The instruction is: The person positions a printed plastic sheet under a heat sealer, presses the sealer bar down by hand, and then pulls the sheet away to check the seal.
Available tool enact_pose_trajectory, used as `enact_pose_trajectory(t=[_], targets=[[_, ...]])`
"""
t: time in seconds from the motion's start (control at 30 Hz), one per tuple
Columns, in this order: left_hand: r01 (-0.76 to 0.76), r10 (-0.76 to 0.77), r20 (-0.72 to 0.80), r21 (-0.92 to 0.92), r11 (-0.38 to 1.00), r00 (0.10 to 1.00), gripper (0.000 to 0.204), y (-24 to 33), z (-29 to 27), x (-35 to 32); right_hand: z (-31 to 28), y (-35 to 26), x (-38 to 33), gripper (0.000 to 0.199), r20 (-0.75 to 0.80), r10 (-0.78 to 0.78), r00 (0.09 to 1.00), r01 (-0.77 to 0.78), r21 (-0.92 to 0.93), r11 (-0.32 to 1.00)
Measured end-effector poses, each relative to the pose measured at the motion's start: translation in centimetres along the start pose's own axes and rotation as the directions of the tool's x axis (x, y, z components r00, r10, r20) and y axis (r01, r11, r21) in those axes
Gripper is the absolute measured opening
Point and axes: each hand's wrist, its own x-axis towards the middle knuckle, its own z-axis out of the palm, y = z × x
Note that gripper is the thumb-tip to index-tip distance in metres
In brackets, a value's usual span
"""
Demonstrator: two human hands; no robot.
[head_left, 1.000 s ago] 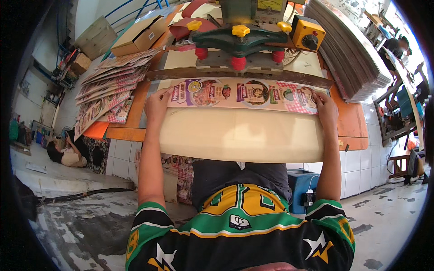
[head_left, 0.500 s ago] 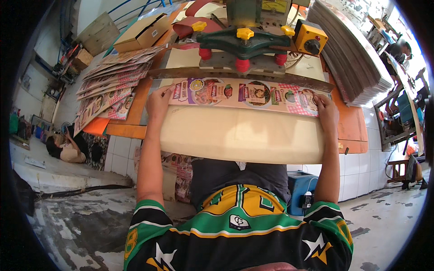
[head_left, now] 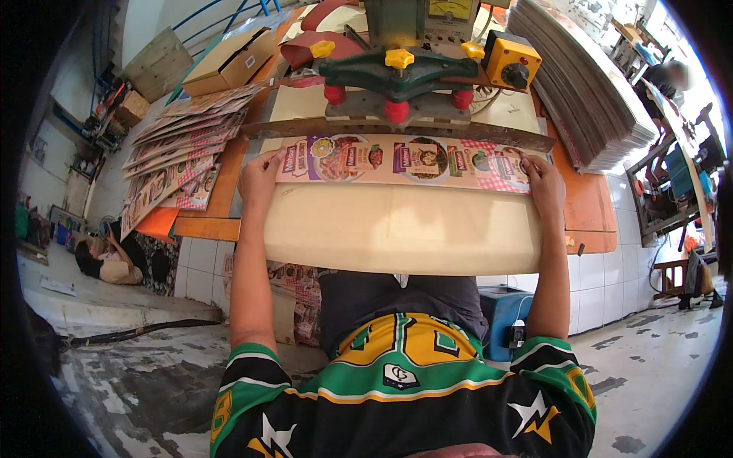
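Observation:
A long printed strip (head_left: 397, 174) with food pictures and pink check lies across a cream padded board (head_left: 405, 225). Its left end is pinched by my left hand (head_left: 258, 183), its right end by my right hand (head_left: 545, 185). The far edge of the strip lies along a long metal bar (head_left: 263, 131) on a press with a dark green frame (head_left: 355, 72); I cannot tell whether the bar touches it. Yellow knobs (head_left: 399, 59) and red spacers (head_left: 396, 112) sit on the press.
Left on the orange table (head_left: 210, 228) lies a fanned pile of printed sheets (head_left: 179, 141), with a cardboard box (head_left: 229, 65) behind. A tall stack of sheets (head_left: 584, 91) stands at right, near a yellow control box (head_left: 513, 61). A blue container (head_left: 496, 317) is below.
The whole view has shifted slightly, so the press and table appear a little farther left. Both hands keep their hold on the strip, which looks almost unmoved against the bar.

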Motion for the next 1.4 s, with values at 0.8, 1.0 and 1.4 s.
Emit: enact_pose_trajectory(t=[0.8,1.0,1.4], targets=[[0.027,-0.024,0.073,-0.036,0.999,0.997,0.048,1.4,-0.4,-0.3,0.4,0.6,0.0,0.031,-0.046,-0.006,0.999,0.008,0.030,1.000],[-0.027,0.034,0.061,-0.117,0.993,0.998,0.046,1.0,-0.2,-0.3,0.4,0.7,0.1,0.031,-0.046,-0.009,0.999,0.011,0.050,0.999],[-0.070,0.082,0.064,-0.169,0.983,0.995,0.036,0.1,-0.6,-1.6,-0.1,0.2,-1.4,0.029,-0.093,-0.077,0.993,0.085,0.089,0.992]])
